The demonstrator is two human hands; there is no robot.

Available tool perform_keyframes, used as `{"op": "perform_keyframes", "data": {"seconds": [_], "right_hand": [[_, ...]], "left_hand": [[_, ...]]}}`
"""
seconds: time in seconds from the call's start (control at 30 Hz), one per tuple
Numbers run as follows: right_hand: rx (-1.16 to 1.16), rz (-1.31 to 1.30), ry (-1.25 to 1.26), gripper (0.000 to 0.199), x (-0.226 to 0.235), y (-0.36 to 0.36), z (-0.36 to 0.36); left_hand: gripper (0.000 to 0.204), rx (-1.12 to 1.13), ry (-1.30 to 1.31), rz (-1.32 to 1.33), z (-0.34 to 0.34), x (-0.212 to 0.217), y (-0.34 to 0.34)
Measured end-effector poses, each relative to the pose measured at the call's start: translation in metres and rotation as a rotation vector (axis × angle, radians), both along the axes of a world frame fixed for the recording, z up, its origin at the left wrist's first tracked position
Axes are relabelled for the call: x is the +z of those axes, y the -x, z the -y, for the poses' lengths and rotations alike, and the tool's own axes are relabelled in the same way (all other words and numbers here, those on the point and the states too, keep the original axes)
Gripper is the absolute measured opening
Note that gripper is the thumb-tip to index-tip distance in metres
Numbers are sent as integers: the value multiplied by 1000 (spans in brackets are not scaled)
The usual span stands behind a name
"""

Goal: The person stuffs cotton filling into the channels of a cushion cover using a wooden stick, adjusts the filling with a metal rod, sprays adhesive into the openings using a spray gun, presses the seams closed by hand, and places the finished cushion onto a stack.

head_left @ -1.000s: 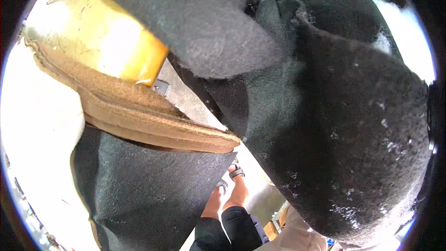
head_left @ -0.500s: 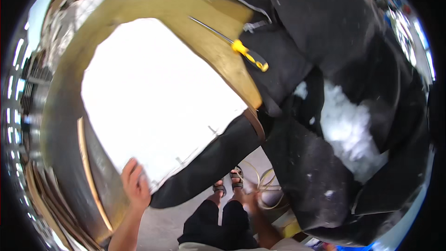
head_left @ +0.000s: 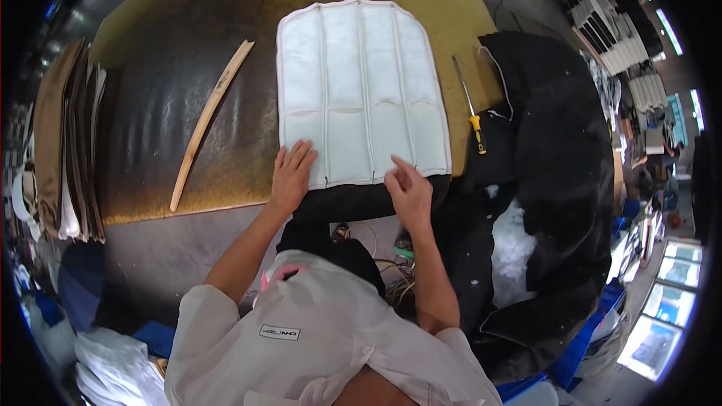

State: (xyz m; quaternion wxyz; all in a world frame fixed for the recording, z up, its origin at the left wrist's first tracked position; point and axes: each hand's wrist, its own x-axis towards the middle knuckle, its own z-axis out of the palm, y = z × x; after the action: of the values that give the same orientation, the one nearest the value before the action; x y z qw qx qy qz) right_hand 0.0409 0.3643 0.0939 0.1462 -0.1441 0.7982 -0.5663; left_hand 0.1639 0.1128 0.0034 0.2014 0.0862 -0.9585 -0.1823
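Note:
A white padded panel (head_left: 344,131) with stitched lengthwise channels and a rounded far end lies flat on the table. Its near edge rests over a black fabric piece (head_left: 342,201) that hangs at the table's front. My left hand (head_left: 292,179) lies on the panel's near left corner, fingers stretched out. At the near right part of the edge is my right hand (head_left: 410,186), its index finger extended over the panel and its other fingers curled; I see nothing held in it. A yellow and black screwdriver (head_left: 477,129) lies just right of the panel.
A curved wooden strip (head_left: 201,126) lies left on the brown table (head_left: 173,53). Black fabric (head_left: 560,135) is heaped at the right, with white fibre stuffing (head_left: 513,248) showing in it. Brown and dark sheets (head_left: 64,139) hang at the far left.
My right hand has come up from below the table edge onto the panel's near edge. My left hand stays at the near left corner. The view has shifted, and the panel now appears upright.

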Motion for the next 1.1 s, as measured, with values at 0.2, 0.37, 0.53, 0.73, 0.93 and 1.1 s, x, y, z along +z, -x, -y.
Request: {"op": "perform_keyframes", "data": {"seconds": [0.2, 0.37, 0.53, 0.73, 0.93, 1.1], "right_hand": [[264, -584, -123, 36, -21, 32, 125], [366, -830, -326, 30, -43, 60, 187], [456, -845, -383, 19, -53, 74, 202], [464, -856, -424, 16, -58, 81, 203], [484, -745, -396, 11, -49, 86, 206], [584, -634, -433, 7, -41, 99, 206]], "left_hand": [[43, -76, -215, -26, 9, 6, -4], [35, -43, -493, -100, 43, 26, 15], [32, 73, -367, -195, 97, 45, 66], [31, -130, -223, -105, 121, 46, 93], [27, -202, -194, -30, 123, 44, 96], [24, -194, -86, 9, 122, 41, 98]]}}
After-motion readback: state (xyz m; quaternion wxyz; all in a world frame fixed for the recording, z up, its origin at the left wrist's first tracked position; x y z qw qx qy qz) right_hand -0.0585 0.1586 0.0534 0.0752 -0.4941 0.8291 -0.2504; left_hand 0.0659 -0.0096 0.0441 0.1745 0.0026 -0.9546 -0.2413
